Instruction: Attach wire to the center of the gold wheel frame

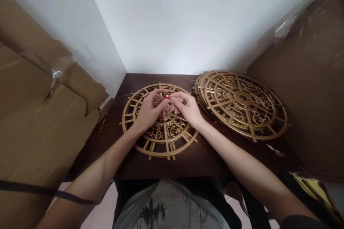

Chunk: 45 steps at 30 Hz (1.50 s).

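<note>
A round gold openwork frame [168,137], like a clock face with scrolls and bars, lies flat under both hands. Over its middle, my left hand [153,109] is closed in a pinch on a small red piece [166,97]. The fingertips of my right hand [186,107] are pressed together right beside that piece. What they grip, if anything, is too small and partly hidden to name. The centre of the frame is mostly covered by my fingers.
A stack of similar gold frames [243,96] leans to the right on the dark brown table [193,164]. A small pale strip [274,150] lies near it. Cardboard boxes stand at left [48,107] and right [303,78]. A white wall [174,25] rises behind.
</note>
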Each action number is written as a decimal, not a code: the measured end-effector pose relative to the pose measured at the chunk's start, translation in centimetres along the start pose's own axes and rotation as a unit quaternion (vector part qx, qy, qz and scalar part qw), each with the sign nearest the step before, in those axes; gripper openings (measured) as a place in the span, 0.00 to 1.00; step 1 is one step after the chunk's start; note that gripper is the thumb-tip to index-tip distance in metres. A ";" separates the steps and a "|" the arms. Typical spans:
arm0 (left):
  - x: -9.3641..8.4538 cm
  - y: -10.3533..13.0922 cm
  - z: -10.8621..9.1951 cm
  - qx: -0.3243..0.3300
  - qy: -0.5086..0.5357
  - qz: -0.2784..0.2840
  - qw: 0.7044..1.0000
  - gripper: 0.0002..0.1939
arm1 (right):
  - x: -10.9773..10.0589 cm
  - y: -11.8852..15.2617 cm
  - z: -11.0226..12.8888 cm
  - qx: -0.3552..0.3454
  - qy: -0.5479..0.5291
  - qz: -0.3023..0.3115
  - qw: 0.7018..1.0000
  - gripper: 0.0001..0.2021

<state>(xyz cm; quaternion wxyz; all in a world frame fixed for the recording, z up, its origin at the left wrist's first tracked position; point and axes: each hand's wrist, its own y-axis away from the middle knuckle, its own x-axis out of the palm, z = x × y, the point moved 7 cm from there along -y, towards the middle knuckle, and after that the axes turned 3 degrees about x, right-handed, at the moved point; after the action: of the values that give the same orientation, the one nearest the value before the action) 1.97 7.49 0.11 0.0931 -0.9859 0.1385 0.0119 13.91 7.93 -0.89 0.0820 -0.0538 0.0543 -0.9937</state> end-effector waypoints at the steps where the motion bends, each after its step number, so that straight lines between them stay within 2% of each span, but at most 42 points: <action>1: 0.0 0.0 -0.1 0.001 -0.002 0.002 1.000 0.19 | 0.0 0.0 -0.1 0.001 -0.003 0.000 1.000 0.13; 15: 0.3 0.1 -0.3 0.003 -0.008 0.014 1.000 0.13 | 0.0 0.0 0.0 -0.005 0.013 -0.002 1.000 0.15; 27: 0.4 0.1 -0.3 0.019 -0.025 0.035 0.999 0.14 | -0.1 0.0 -0.1 -0.013 0.017 -0.012 1.000 0.14; 45: 0.4 0.1 -0.2 0.024 -0.022 0.032 0.999 0.14 | -0.2 0.3 -0.1 -0.024 0.025 -0.024 0.999 0.11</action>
<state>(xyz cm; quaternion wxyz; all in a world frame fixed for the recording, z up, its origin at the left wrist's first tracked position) 2.33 7.29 0.32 0.1194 -0.9779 0.1685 0.0328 14.15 7.66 -1.04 0.0556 -0.0320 0.0784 -0.9949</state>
